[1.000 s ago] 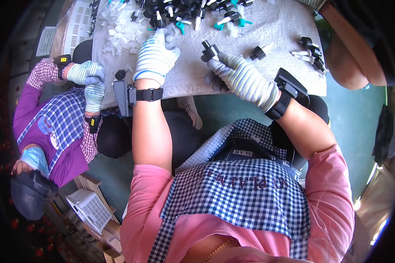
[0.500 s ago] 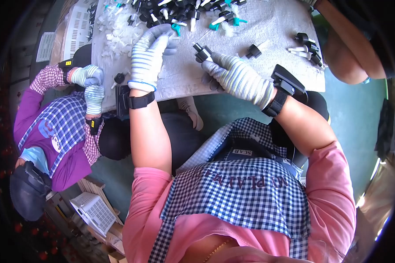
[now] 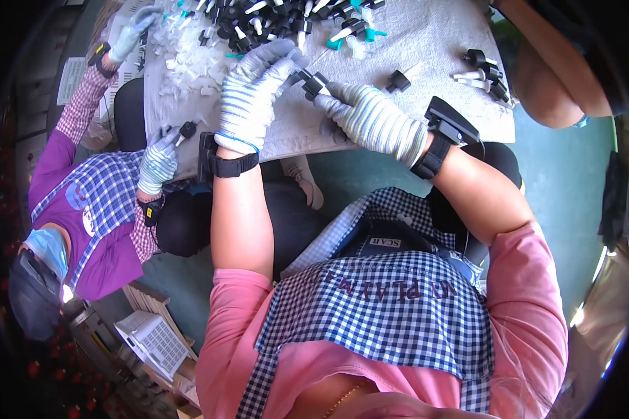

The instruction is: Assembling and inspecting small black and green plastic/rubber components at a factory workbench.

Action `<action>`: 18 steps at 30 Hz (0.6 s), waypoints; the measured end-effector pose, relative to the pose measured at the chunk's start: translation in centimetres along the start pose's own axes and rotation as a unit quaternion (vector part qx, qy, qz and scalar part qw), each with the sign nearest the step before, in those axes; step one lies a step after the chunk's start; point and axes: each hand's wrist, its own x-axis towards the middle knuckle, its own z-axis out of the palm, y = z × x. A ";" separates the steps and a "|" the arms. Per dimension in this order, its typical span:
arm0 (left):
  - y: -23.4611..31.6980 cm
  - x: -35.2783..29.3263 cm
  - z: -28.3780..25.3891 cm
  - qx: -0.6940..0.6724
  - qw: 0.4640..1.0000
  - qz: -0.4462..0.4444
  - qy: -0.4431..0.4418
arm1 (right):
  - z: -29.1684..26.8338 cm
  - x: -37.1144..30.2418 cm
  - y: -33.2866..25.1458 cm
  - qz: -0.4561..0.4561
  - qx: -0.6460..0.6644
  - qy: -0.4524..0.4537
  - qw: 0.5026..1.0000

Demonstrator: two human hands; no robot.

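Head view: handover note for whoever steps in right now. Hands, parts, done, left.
Left hand: gloved, fingertips on the small black part, meeting the right hand over the table.
Right hand: gloved, pinching that same black part from the other side.
Parts: mixed pile of black, white and teal pieces at the table's far edge; clear pieces far left; a small separate group of black-and-white pieces to the right.
A co-worker's gloved hand holds another black piece at the left.
Done: cannot tell for certain; the right-hand group may be finished.
Left: the big pile looks unworked.
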 end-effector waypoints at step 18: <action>-0.2 -0.9 2.1 0.024 0.994 0.100 0.033 | 0.6 -0.6 0.8 -0.054 0.128 0.003 0.990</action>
